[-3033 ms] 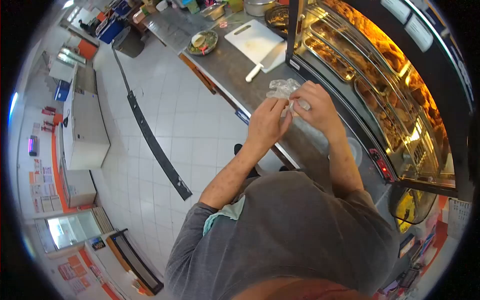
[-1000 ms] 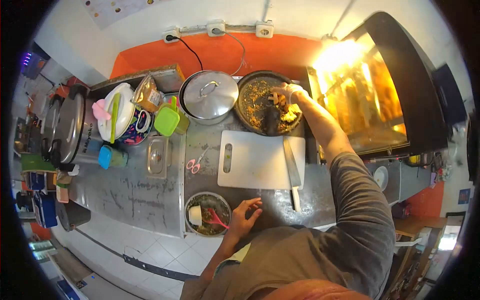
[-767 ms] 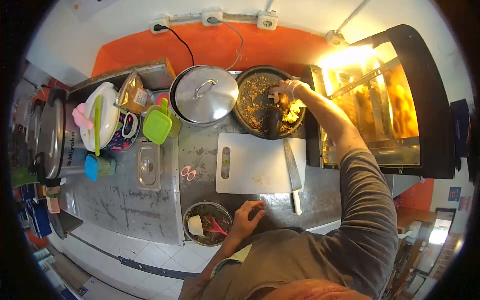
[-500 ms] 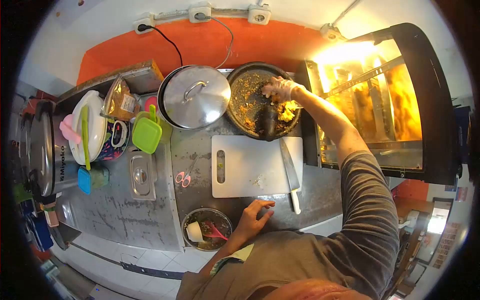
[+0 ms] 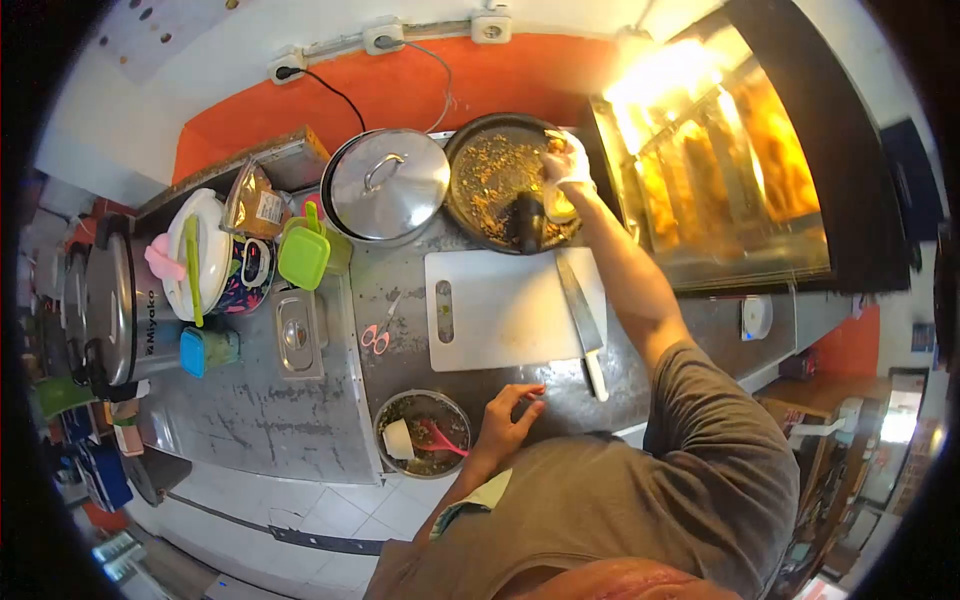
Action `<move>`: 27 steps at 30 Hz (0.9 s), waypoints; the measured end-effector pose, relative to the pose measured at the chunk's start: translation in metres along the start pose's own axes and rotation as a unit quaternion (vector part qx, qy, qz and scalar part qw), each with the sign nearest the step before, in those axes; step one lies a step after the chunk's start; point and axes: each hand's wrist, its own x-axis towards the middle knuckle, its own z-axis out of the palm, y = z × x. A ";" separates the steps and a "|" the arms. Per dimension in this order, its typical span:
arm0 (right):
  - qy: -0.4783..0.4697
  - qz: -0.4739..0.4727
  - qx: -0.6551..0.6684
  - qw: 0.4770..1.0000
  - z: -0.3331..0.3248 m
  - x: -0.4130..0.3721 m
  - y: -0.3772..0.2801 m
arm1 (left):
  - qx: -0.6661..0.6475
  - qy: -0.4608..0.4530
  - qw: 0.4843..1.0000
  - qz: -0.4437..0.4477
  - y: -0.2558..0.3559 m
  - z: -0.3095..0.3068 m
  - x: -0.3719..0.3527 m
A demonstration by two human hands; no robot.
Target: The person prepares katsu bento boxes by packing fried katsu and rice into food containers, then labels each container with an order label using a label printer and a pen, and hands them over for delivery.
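Note:
My right hand, in a clear glove, is closed at the right side of a dark stone mortar. Golden food shows at its fingertips and below the palm; what exactly it grips I cannot tell. Reddish-brown crushed paste covers the mortar's inside, and a black pestle leans at its front. My left hand hangs by the counter's front edge, fingers loosely bent and apart, holding nothing. Just beyond it lies a white cutting board with a knife along its right side.
A lidded pot stands left of the mortar, a glowing glass-fronted display case on the right. Near my left hand are a bowl with a white cup and pink spoon. Scissors lie beside the board.
My right hand has moved from the middle of the mortar to its right edge, over the yellow food. My left fingers have curled in slightly. The whole view has shifted.

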 end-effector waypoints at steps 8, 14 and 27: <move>0.006 0.199 0.100 0.975 -0.079 -0.275 -0.039 | 0.095 -0.055 0.989 0.101 0.030 0.031 -0.020; 0.061 0.238 0.026 0.969 -0.198 -0.441 0.002 | 0.178 -0.174 0.960 0.127 0.029 0.101 -0.031; 0.439 0.272 0.100 0.850 -0.478 -0.701 0.140 | 0.217 -0.420 0.880 -0.057 -0.098 0.431 -0.120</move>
